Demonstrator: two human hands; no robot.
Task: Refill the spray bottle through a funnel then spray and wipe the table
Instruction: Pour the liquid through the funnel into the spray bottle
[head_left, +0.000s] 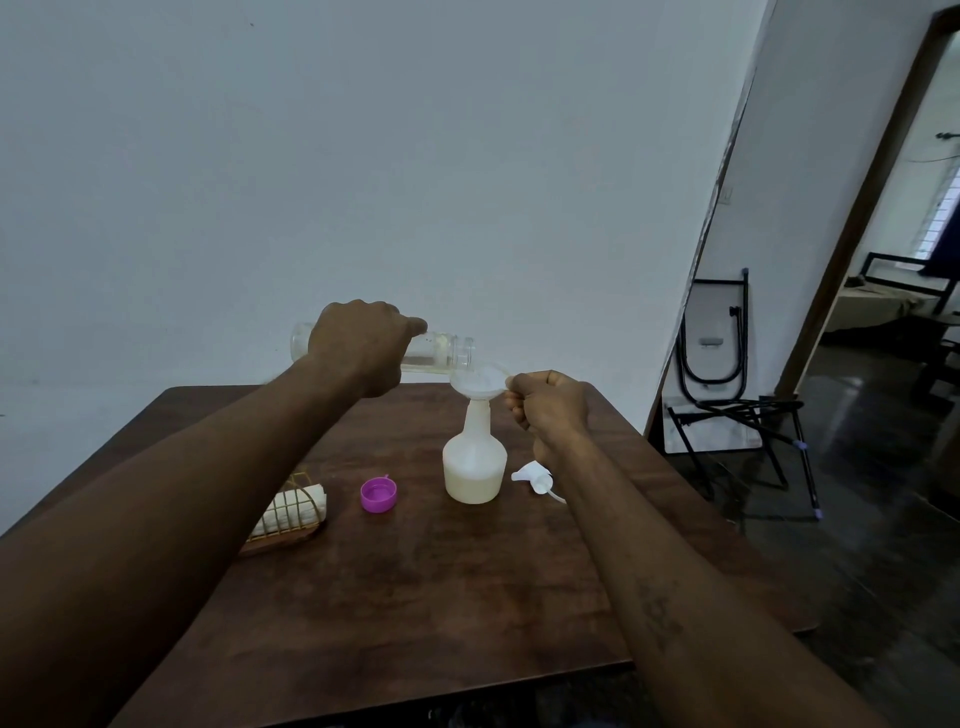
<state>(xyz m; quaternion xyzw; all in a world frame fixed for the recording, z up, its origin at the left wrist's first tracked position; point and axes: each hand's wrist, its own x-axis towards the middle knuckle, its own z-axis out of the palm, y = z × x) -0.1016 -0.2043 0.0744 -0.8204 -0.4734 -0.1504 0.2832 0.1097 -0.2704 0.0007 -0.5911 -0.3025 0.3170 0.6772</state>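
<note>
Bare table (441, 597) front; left hand (363, 345) grips the tipped bottle (441, 353), right hand (550, 402) fingers pinching the funnel (478, 382) rim.

Whites and pale cream against a dark brown tabletop (415, 582), with one bright purple accent.

The spray bottle (474, 457) is milky white, its liquid cream-tinted; the funnel (480, 382) and the loose spray head (535, 477) are white. The clear bottle (441, 351) holds a faint yellowish liquid. The cap (378, 495) is vivid purple-magenta. Cream cloths sit in a pale gold wire rack (291, 506) on a brown base. The wall (363, 156) is flat grey-white.
</note>
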